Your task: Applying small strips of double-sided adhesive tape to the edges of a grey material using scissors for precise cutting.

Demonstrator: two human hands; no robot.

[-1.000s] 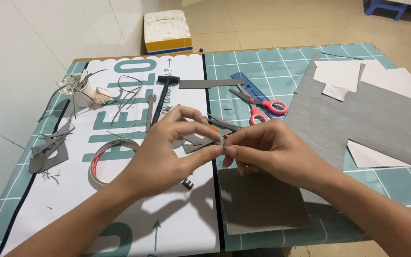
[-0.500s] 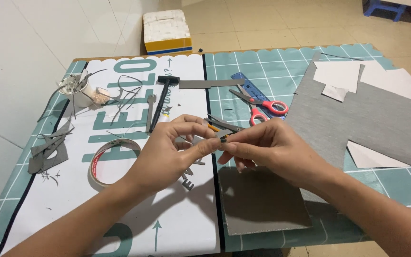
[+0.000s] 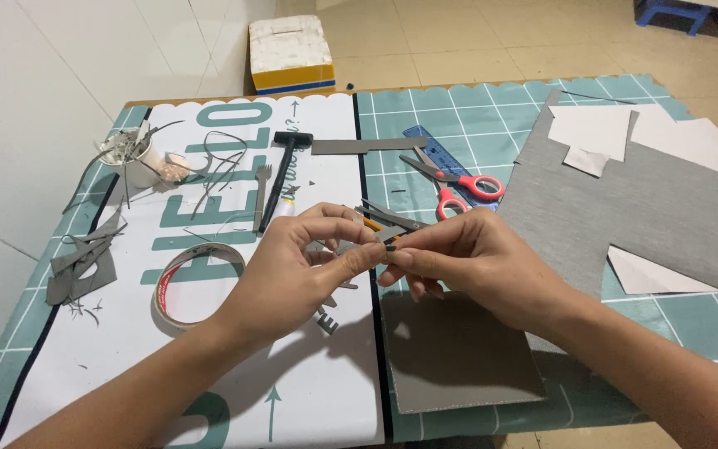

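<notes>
My left hand [image 3: 292, 270] and right hand [image 3: 471, 266] both pinch one small grey card piece [image 3: 359, 247], fingertips touching, above the grey cardboard rectangle [image 3: 459, 349]; red-handled scissors [image 3: 454, 183] lie beyond.

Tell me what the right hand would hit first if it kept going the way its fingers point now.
The right hand points leftward, fingertips pinching a small grey strip. Straight on, it would meet the left hand first, since the fingertips of both hands nearly touch around that strip. Beyond it lies the tape roll, lower on the mat, though depth is uncertain.
</notes>
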